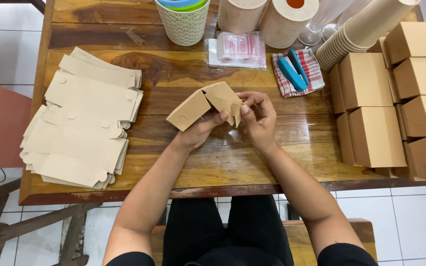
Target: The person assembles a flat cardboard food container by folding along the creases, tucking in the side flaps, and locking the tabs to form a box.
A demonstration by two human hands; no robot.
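Centre of frame: a half-folded cardboard box, held just above the wooden table. The left hand grips it from beneath, thumb on its near face, steadying it; the right hand pinches the end flaps, apparently tucking them, though the fingers hide the seam. Left of frame: a stack of flat box blanks, within reach. Right edge: finished boxes, stacked. Upper right: a blue stapler on a checked cloth.
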